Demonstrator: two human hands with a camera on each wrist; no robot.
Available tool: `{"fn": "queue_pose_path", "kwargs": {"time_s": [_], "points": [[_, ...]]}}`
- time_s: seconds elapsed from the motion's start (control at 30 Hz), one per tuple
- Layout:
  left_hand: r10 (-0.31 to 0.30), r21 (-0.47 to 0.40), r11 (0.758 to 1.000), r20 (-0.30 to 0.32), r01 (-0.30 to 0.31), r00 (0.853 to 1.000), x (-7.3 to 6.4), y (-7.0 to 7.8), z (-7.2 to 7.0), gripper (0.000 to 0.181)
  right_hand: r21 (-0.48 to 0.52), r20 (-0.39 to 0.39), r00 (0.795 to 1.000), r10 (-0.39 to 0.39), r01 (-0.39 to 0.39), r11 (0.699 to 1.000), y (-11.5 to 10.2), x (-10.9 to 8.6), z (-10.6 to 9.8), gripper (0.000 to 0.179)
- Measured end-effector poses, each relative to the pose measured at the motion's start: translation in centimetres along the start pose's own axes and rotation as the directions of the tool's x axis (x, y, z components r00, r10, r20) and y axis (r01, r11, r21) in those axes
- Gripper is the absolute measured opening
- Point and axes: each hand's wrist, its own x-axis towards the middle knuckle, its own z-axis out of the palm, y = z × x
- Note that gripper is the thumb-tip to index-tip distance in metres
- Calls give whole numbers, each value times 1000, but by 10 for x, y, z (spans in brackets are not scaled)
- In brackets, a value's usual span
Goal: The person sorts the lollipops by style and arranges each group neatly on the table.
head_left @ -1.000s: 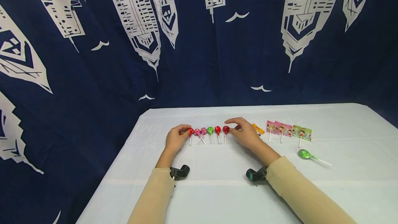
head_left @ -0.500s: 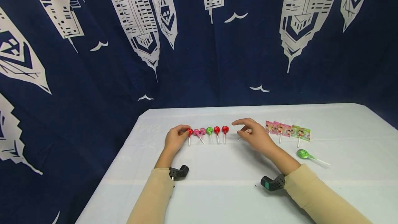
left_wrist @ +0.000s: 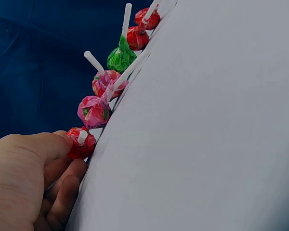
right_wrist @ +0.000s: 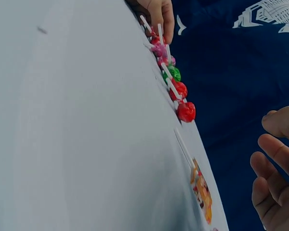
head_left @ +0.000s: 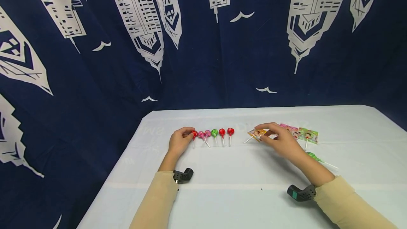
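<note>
A row of ball-shaped lollipops lies on the white table, with two red ones at its right end, a green lollipop [head_left: 214, 133] beside them and two pink lollipops [left_wrist: 94, 111] with crossing sticks. At the row's left end my left hand [head_left: 179, 145] pinches a red lollipop [left_wrist: 81, 143] between thumb and fingers. My right hand [head_left: 283, 142] hovers apart from the row with loosely bent fingers, holding nothing. Nearest to it is a lollipop in a flat orange wrapper [head_left: 257, 134], partly covered by the fingers in the head view; it lies whole in the right wrist view.
Right of my right hand lie a pink flat-wrapped lollipop [head_left: 290, 130] and a green flat-wrapped lollipop [head_left: 308, 135]. A larger green lollipop [head_left: 314, 156] lies nearer, half behind my forearm. A dark blue printed curtain [head_left: 203, 63] hangs behind the white table [head_left: 222, 204].
My right hand has moved right, away from the row's end, uncovering the orange-wrapped lollipop and covering part of the pink wrappers. My left hand stays on the red lollipop.
</note>
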Motion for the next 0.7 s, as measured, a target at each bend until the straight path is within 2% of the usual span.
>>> {"fn": "queue_pose_path", "kwargs": {"time_s": [0.17, 0.47, 0.7], "points": [[7, 5, 1000, -3, -7, 1000, 0, 0, 0, 21, -33, -11, 1000, -4, 4, 999, 4, -9, -12, 34], [1, 0, 1000, -3, -1, 1000, 0, 0, -1, 20, -24, 0, 999, -42, 42, 999, 13, -18, -30, 31], [-5, -4, 1000, -1, 5, 1000, 0, 0, 0, 20, -46, 20, 1000, -11, 12, 999, 18, -21, -42, 29]]}}
